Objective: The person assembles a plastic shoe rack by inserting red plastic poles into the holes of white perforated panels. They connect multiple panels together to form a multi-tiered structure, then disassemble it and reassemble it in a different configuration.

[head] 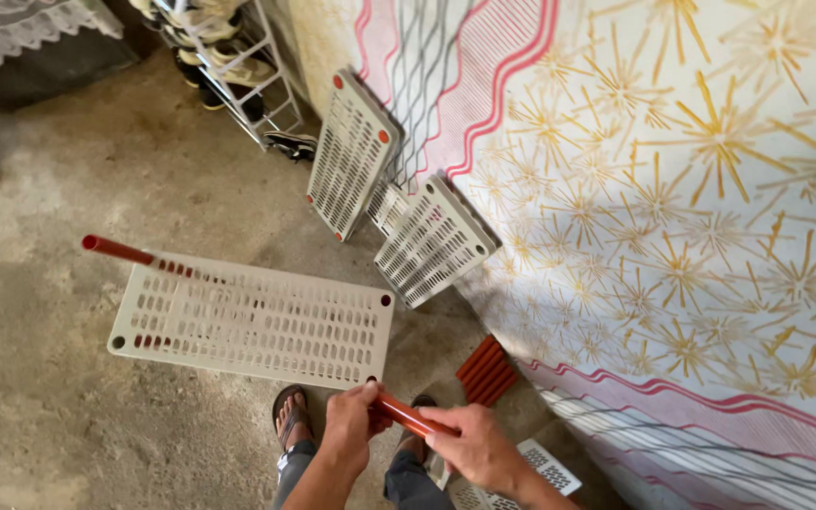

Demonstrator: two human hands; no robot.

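Observation:
My left hand (349, 433) and my right hand (477, 447) both grip a red tube (404, 416) at the bottom middle of the head view. That tube meets the near corner of a long cream perforated shelf panel (255, 320), which hangs level above the floor. Another red tube (117, 250) sticks out past the panel's far left corner, and more red shows through its holes. My sandalled feet (291, 418) stand under the hands.
Two more perforated panels (351, 151) (434, 239) lean against a bed covered by a patterned sheet (672, 189) on the right. Spare red tubes (488, 369) lie by the bed, another panel (547, 467) on the floor. A wire shoe rack (238, 66) stands at the back.

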